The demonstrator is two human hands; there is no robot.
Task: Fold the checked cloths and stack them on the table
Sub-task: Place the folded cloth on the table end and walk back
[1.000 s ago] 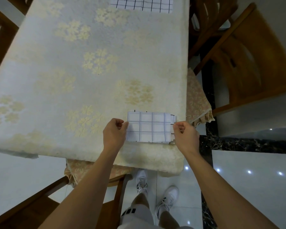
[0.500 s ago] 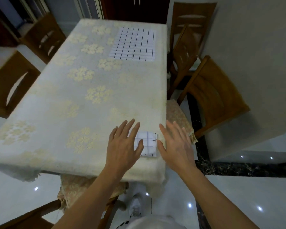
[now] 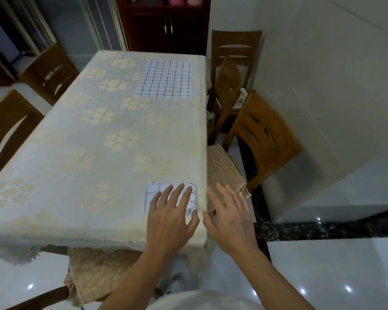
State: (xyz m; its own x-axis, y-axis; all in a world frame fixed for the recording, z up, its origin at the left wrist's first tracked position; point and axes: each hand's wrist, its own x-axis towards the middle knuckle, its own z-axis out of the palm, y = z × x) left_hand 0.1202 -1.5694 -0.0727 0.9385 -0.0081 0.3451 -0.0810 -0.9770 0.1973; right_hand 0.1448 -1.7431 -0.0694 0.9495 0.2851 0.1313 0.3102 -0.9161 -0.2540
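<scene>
Pinches released: left hand lies spread on folded cloth, right hand hovers spread (empty); one nudge could push it off the right edge.

Folded cloth near table's corner; unfolded cloth far behind.

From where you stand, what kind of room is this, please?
Most likely a home dining room: a long table under a pale floral tablecloth, brown wooden chairs with cushioned seats around it, and a dark red wooden cabinet beyond its far end.
</scene>
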